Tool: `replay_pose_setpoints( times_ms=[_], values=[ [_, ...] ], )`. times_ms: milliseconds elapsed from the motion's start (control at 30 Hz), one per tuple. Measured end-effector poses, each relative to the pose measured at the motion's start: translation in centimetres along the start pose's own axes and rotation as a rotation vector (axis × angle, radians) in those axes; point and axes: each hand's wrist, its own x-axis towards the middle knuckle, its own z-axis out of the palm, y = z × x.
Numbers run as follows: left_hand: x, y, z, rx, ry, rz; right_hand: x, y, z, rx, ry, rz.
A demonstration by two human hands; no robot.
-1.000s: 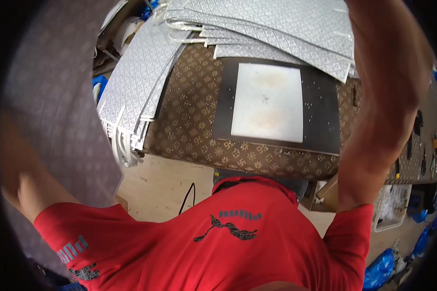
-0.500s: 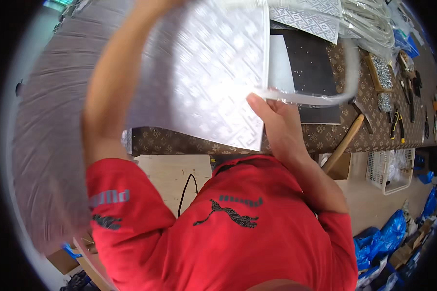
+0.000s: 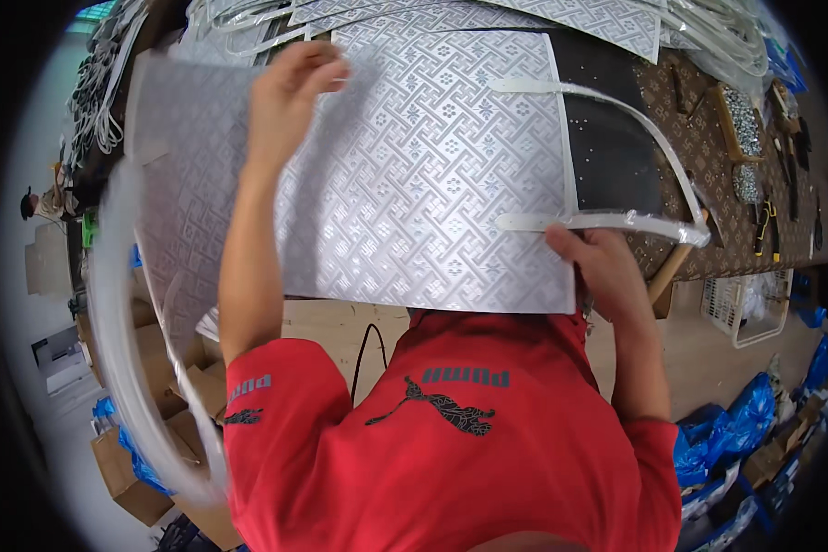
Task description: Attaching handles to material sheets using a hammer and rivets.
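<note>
A silver-white patterned sheet [image 3: 432, 166], folded like a bag panel, lies across the table's front edge. Its left flap [image 3: 193, 138] tilts up and is smeared by motion. On the right side a clear strap handle [image 3: 658, 138] loops out, both flat ends lying on the sheet. My right hand [image 3: 612, 271] pinches the sheet's right edge beside the lower strap end, thumb on top and fingers underneath. Above the fold, my left hand [image 3: 296, 92] has loosely bent fingers, apart, with nothing visible in them. A second strap handle [image 3: 143, 368] hangs blurred from the flap at the left.
Under the sheet is a dark board [image 3: 616, 166] with small holes, on a brown patterned tablecloth [image 3: 676, 101]. A tray of metal rivets [image 3: 741, 124], pliers [image 3: 768, 228] and a wooden-handled hammer [image 3: 672, 271] lie right. More patterned sheets [image 3: 607, 23] are at the back. Cardboard boxes [image 3: 129, 469] stand lower left.
The sheet has swung down and flattened over the table, its right part shifting right. My left hand has come down from the upper edge; my right hand has moved right, still gripping the sheet.
</note>
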Motion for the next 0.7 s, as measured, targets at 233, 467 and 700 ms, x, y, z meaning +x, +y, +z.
replay_pose_setpoints(
  times_ms=[233,467,700],
  values=[
    [-0.5,0.4,-0.6,-0.093,0.223,-0.054,1.6,-0.4,-1.5,-0.245,-0.045,-0.080],
    [0.5,0.6,12.0,-0.049,0.018,0.011,-2.2,-0.4,-2.0,-0.765,0.380,-0.081],
    [2.0,-2.1,13.9,-0.040,-0.054,0.011,-7.3,7.9,-7.1,-0.274,0.798,-0.093]
  ],
)
